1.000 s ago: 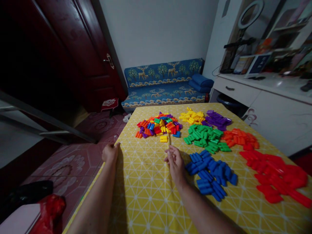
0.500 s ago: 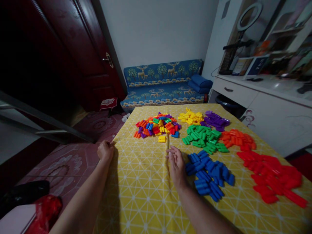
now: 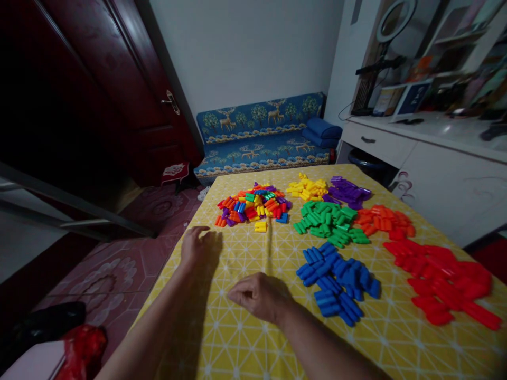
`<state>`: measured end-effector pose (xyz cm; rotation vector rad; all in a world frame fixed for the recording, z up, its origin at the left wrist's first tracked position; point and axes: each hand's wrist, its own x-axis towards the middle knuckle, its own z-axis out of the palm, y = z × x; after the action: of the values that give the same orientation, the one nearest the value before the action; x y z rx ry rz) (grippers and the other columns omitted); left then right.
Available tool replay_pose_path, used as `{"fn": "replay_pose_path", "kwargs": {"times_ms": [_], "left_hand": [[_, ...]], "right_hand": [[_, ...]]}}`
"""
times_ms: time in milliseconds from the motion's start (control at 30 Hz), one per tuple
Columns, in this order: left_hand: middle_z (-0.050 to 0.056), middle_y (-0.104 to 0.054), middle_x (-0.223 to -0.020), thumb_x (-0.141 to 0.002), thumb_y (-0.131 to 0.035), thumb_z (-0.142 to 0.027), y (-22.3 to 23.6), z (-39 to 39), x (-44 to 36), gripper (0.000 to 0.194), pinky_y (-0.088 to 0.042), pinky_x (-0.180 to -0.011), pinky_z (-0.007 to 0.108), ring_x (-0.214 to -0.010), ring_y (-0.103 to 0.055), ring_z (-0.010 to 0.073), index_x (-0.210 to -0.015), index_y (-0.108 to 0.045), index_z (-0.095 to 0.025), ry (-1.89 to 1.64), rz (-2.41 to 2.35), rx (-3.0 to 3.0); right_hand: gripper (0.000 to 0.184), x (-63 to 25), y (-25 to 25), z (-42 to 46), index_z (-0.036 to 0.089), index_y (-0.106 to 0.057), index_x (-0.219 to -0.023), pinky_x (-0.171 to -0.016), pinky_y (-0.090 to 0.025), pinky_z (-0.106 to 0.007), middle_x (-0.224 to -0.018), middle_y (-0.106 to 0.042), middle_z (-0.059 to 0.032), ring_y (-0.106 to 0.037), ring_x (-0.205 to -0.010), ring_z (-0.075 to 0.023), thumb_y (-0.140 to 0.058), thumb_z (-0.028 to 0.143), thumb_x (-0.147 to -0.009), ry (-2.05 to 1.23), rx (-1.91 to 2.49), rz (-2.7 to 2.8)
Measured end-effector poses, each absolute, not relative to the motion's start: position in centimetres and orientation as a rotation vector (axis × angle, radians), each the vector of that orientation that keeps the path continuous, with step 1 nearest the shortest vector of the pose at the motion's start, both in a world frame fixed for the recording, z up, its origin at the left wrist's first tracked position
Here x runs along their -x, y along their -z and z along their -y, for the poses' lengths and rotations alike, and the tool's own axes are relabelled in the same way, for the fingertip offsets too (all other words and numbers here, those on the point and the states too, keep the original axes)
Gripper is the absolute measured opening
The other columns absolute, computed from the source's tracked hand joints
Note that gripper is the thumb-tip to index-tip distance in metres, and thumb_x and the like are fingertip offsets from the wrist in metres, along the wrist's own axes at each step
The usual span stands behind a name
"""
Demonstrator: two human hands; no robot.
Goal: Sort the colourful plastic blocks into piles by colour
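My left hand (image 3: 195, 247) is over the left side of the yellow patterned tablecloth (image 3: 222, 338), fingers loosely stretched and apart, holding nothing visible. My right hand (image 3: 259, 296) is nearer the middle of the cloth, with its fingers curled in towards the thumb; whatever may be between the fingertips is hidden. Beyond both hands lies a mixed-colour heap of plastic building pieces (image 3: 250, 212), with one yellow piece (image 3: 260, 227) lying just in front of it. To the right of my right hand spreads a pile of blue pieces (image 3: 336, 277).
Further piles sit on the right: green pieces (image 3: 328, 220), yellow pieces (image 3: 308, 188), purple pieces (image 3: 348, 192), orange pieces (image 3: 384, 221) and red pieces (image 3: 443, 279). A blue sofa (image 3: 253, 142) stands behind the table. A white cabinet (image 3: 443, 174) is at right, a dark red door (image 3: 130, 84) at left.
My left hand has left the table's left edge and moved right over the cloth. My right hand has come left and closer to me, its fingers now curled. The piles look the same.
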<state>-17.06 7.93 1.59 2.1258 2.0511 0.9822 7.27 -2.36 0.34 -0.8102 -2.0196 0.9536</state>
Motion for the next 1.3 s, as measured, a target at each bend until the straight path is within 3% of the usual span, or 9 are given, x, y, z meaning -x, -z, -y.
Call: {"fn": "replay_pose_path", "kwargs": {"times_ms": [100, 200, 300, 500, 767, 867, 1000, 1167, 1300], "left_hand": [[0.007, -0.069, -0.111, -0.089, -0.053, -0.028, -1.3, -7.1, 11.7, 0.023, -0.050, -0.095, 0.033, -0.106, -0.063, 0.0210, -0.102, -0.070, -0.022, -0.920, -1.624, -2.320], [0.012, -0.058, -0.134, -0.088, -0.052, -0.017, -0.5, -7.8, 6.7, 0.040, -0.046, -0.104, 0.039, -0.122, -0.056, 0.0239, -0.127, -0.062, -0.020, -0.961, -1.290, -2.358], [0.016, -0.048, -0.144, -0.081, -0.057, -0.011, 0.4, -9.6, 3.1, 0.058, -0.045, -0.106, 0.044, -0.130, -0.049, 0.0279, -0.138, -0.052, -0.019, -0.897, -1.339, -2.337], [0.011, -0.062, -0.116, -0.086, -0.058, -0.015, 1.1, -8.2, 1.3, 0.029, -0.048, -0.097, 0.041, -0.110, -0.056, 0.0253, -0.112, -0.070, -0.020, -0.833, -1.435, -2.382], [0.010, -0.067, -0.109, -0.089, -0.056, -0.021, -0.6, 0.7, 4.4, 0.022, -0.047, -0.091, 0.039, -0.102, -0.058, 0.0242, -0.106, -0.070, -0.022, -0.844, -1.203, -2.275], [0.009, -0.069, -0.101, -0.091, -0.057, -0.034, -1.1, 0.4, 4.1, 0.028, -0.050, -0.079, 0.033, -0.091, -0.064, 0.0213, -0.113, -0.065, -0.020, -1.028, -1.245, -1.790], [0.000, -0.065, -0.070, -0.082, -0.063, -0.054, -1.5, -2.3, 1.8, 0.046, -0.047, -0.057, 0.025, -0.062, -0.061, 0.0162, -0.110, -0.058, -0.019, -1.192, -1.199, -1.264], [0.000, -0.058, -0.063, -0.085, -0.058, -0.057, -0.9, -3.7, -0.5, 0.043, -0.040, -0.057, 0.023, -0.060, -0.054, 0.0126, -0.072, -0.061, -0.016, -1.350, -1.265, -1.346], [0.000, -0.055, -0.059, -0.089, -0.053, -0.058, 0.0, -3.3, -0.3, 0.050, -0.037, -0.057, 0.023, -0.059, -0.051, 0.0128, -0.067, -0.064, -0.014, -1.334, -1.266, -1.443]], "right_hand": [[0.032, -7.2, -0.3, 1.9, 0.022, -0.076, -0.085, -0.059, -0.050, -0.023, -0.075, -0.074, -0.0019, -0.066, -0.062, -0.0129, -0.053, 0.042, -0.095, -1.027, 0.831, 1.689], [0.034, -7.6, 0.0, 1.3, 0.019, -0.073, -0.089, -0.057, -0.049, -0.023, -0.078, -0.073, -0.0032, -0.064, -0.058, -0.0122, -0.050, 0.044, -0.096, -1.001, 0.951, 1.423], [0.036, -8.1, 0.2, 1.0, 0.019, -0.071, -0.090, -0.059, -0.048, -0.023, -0.078, -0.072, -0.0025, -0.063, -0.058, -0.0116, -0.047, 0.044, -0.097, -0.964, 1.007, 1.343], [0.039, -9.3, 0.0, 0.8, 0.019, -0.070, -0.090, -0.061, -0.048, -0.025, -0.079, -0.072, -0.0036, -0.063, -0.060, -0.0129, -0.045, 0.048, -0.097, -0.949, 1.049, 1.280], [0.039, -9.6, 0.1, -0.4, 0.018, -0.063, -0.105, -0.070, -0.053, -0.030, -0.103, -0.070, -0.0096, -0.066, -0.081, -0.0177, -0.047, 0.053, -0.094, -0.759, 1.097, 0.899], [0.041, -9.5, 0.4, -0.5, 0.019, -0.064, -0.108, -0.079, -0.054, -0.034, -0.109, -0.069, -0.0108, -0.067, -0.092, -0.0206, -0.048, 0.053, -0.093, -0.806, 1.103, 0.961], [0.042, -9.5, 0.9, -0.7, 0.019, -0.065, -0.116, -0.091, -0.052, -0.039, -0.117, -0.069, -0.0117, -0.065, -0.107, -0.0252, -0.057, 0.049, -0.088, -0.883, 1.133, 1.122], [0.041, -9.7, 1.3, -1.0, 0.016, -0.063, -0.111, -0.078, -0.056, -0.037, -0.104, -0.072, -0.0118, -0.069, -0.088, -0.0246, -0.065, 0.042, -0.079, -0.868, 1.214, 1.065], [0.033, -9.7, 1.3, -1.1, 0.018, -0.063, -0.095, -0.069, -0.055, -0.032, -0.093, -0.072, -0.0087, -0.068, -0.079, -0.0214, -0.067, 0.045, -0.078, -0.889, 1.161, 0.984]]}}
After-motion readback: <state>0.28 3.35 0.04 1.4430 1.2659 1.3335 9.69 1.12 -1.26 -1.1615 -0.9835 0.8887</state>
